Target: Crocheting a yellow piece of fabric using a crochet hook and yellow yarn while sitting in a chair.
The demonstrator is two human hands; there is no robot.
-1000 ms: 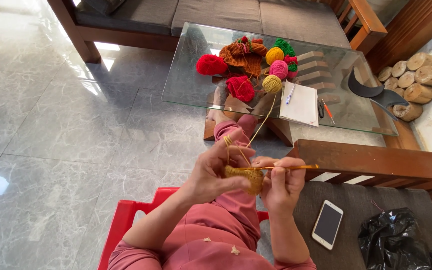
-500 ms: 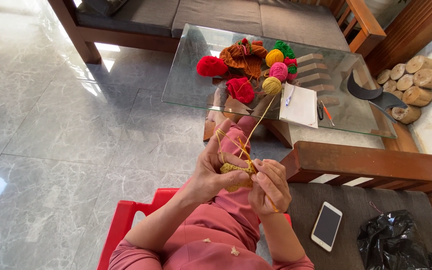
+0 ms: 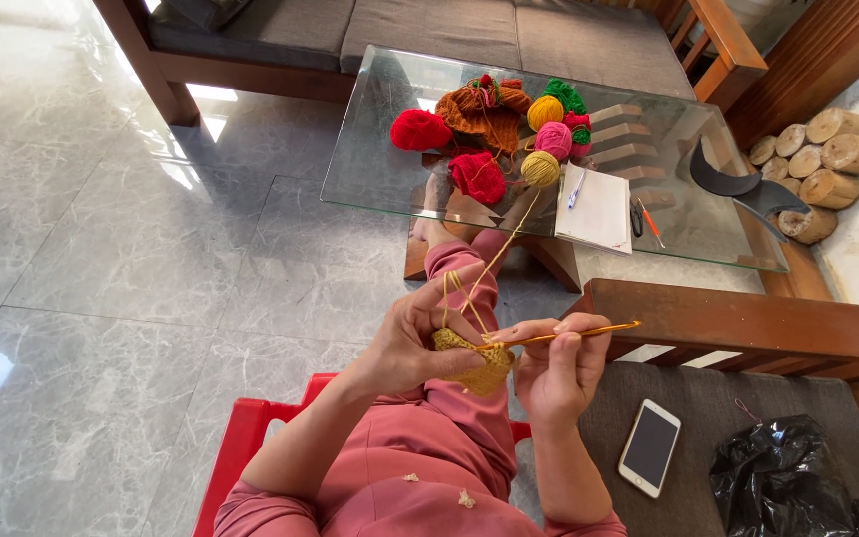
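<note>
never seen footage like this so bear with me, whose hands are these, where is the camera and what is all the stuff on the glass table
There is no machine here. A person wears one camera on the head, looking down at their own two bare hands, so the arms enter from the bottom of the picture.

The left hand pinches a small mustard-yellow crochet piece, with its strand looped over the fingers. The right hand holds a thin orange crochet hook whose tip meets the piece.

The strand runs up to a yellow yarn ball on the glass table. Beside it lie red, pink, green and orange yarn, a white notepad and a pen.

A phone lies on the grey cushion to the right.
</note>
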